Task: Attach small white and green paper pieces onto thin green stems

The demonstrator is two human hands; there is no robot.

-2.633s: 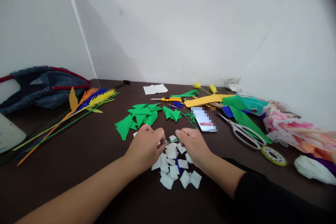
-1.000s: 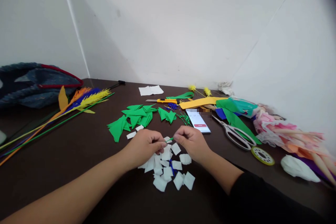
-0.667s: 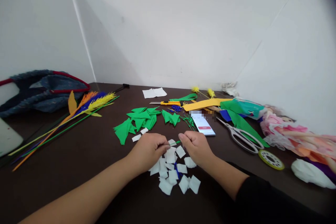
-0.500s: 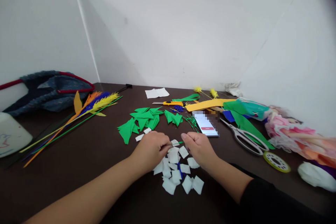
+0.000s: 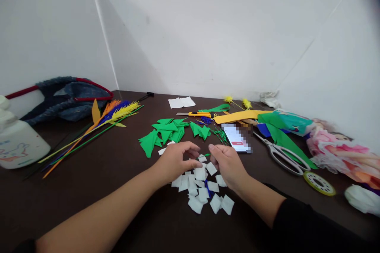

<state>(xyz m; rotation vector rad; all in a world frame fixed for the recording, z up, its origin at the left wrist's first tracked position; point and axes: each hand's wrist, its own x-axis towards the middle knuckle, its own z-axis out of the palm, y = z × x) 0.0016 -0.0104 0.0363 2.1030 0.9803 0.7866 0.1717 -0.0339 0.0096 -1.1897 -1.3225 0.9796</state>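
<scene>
My left hand (image 5: 177, 161) is open above the white paper squares, thumb and fingers apart with nothing between them. Facing it, my right hand (image 5: 228, 165) is closed in a pinch on a thin green stem (image 5: 206, 155), whose end sticks out to the left of the fingers. Below both hands lie several loose white paper squares (image 5: 200, 173), with a bit of blue (image 5: 207, 185) showing among them. Green paper pieces with pointed corners (image 5: 166, 128) are heaped just beyond my left hand. Several thin green stems (image 5: 220, 134) rest beyond my right hand.
A phone (image 5: 236, 138) lies beyond my right hand, scissors (image 5: 285, 157) and a tape roll (image 5: 319, 183) to its right. Farther back is a yellow utility knife (image 5: 198, 114). Left are coloured stalks (image 5: 89, 133) and a white bottle (image 5: 23, 142); far right, dolls (image 5: 338, 142).
My left hand's fingers have parted from a pinch, letting go of the thin green stem. My right hand keeps its pinch. The whole view has shifted slightly.
</scene>
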